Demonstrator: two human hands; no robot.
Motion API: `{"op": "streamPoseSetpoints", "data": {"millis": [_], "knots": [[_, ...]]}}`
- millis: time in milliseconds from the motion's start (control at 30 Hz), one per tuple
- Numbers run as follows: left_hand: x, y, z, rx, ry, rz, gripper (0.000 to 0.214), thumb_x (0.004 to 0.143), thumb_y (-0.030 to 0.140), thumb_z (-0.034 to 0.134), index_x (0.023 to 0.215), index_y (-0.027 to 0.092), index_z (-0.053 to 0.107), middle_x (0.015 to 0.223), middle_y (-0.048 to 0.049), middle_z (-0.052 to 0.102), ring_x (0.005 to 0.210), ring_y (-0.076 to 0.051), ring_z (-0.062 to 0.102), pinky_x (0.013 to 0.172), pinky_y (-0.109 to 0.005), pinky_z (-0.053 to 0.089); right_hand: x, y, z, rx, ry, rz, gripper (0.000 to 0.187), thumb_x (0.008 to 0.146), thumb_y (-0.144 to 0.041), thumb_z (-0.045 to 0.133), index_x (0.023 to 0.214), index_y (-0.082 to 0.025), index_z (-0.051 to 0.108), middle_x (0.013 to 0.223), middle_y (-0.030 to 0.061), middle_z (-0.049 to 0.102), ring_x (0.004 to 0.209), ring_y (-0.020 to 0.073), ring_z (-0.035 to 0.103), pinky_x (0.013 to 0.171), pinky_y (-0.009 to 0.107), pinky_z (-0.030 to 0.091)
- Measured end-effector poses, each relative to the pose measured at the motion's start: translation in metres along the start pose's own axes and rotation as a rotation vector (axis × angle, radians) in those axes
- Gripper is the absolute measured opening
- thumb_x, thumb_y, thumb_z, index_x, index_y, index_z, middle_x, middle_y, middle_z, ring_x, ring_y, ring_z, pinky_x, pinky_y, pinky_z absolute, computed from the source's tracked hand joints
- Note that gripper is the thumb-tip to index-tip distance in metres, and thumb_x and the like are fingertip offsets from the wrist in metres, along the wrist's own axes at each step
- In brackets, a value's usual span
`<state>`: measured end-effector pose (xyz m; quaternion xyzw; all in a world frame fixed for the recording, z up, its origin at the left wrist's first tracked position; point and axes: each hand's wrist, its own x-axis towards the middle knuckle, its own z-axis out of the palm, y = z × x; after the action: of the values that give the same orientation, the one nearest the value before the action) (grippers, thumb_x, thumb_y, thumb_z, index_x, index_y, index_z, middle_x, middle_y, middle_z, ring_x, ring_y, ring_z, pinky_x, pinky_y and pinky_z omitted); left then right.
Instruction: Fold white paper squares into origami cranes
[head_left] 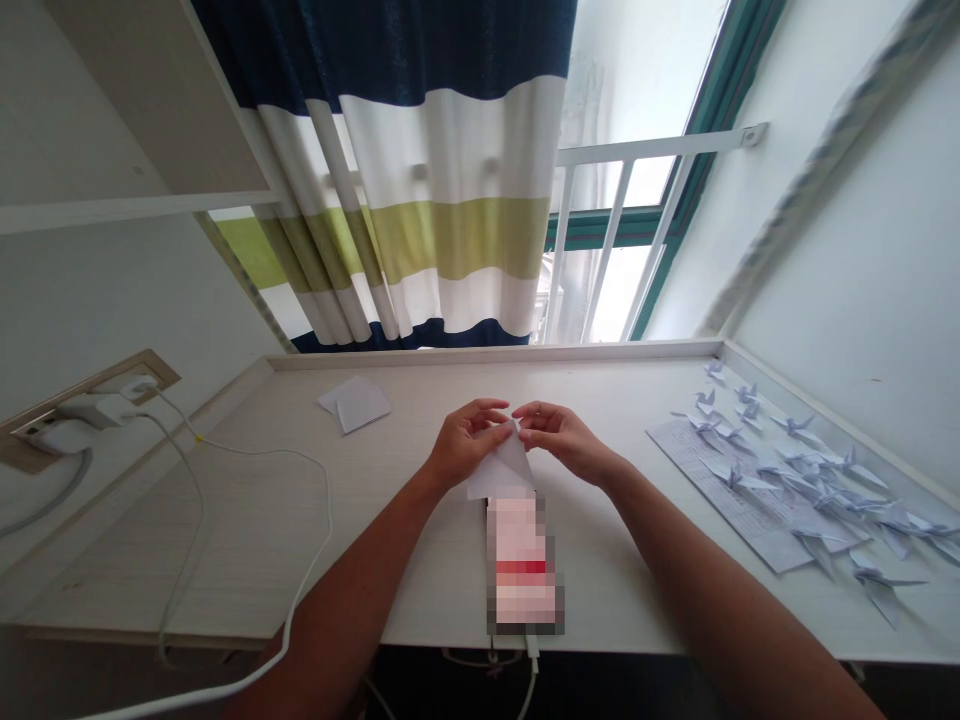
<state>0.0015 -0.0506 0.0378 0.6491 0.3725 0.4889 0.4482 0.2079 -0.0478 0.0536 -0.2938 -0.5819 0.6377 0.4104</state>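
A partly folded sheet of white paper (501, 470) is held up over the middle of the desk, its top coming to a point. My left hand (471, 440) pinches its upper left side between thumb and fingers. At the upper right edge, near the tip, my right hand (559, 437) grips the same paper with thumb and fingertips. Just below the paper lies a phone (521, 560), its screen blurred out, with a cable at its lower end.
Several folded paper cranes (814, 480) stand at the right, some on a printed sheet (720, 490). Square white papers (364, 405) lie at the back left. A white charging cable (328, 480) runs from the wall socket (90, 410) across the left side. A striped curtain (457, 220) hangs behind the desk.
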Motion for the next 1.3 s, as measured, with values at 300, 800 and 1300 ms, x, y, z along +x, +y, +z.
{"op": "streamPoseSetpoints", "data": {"millis": [300,800,1300], "knots": [[0.001,0.007,-0.013,0.1,-0.094,-0.105,0.038,0.078,0.041,0.079,0.108,0.018,0.074,0.09,-0.0077,0.075,0.08,-0.019,0.069,0.069,-0.029,0.055,0.002,0.008,0.005,-0.064,0.038,-0.029,0.036,0.071,-0.036,0.087,0.1,-0.02,0.073,0.087,0.003,0.073,0.082,0.0179,0.069,0.079,0.037,0.057],[-0.001,0.02,-0.017,0.255,-0.275,-0.092,0.03,0.085,0.046,0.07,0.092,0.019,0.08,0.091,-0.007,0.078,0.086,-0.022,0.07,0.077,-0.031,0.052,0.0,0.005,0.004,-0.242,0.003,0.051,0.031,0.076,-0.047,0.08,0.079,-0.017,0.075,0.074,0.0044,0.072,0.071,0.0175,0.066,0.069,0.032,0.053],[0.001,0.032,-0.022,0.294,-0.424,-0.031,0.028,0.091,0.041,0.062,0.086,0.017,0.075,0.085,-0.0057,0.074,0.08,-0.019,0.066,0.075,-0.03,0.05,0.0,0.004,0.01,-0.327,-0.03,-0.006,0.025,0.083,-0.042,0.071,0.075,-0.018,0.073,0.073,0.0034,0.069,0.07,0.0175,0.061,0.066,0.031,0.049]]}}
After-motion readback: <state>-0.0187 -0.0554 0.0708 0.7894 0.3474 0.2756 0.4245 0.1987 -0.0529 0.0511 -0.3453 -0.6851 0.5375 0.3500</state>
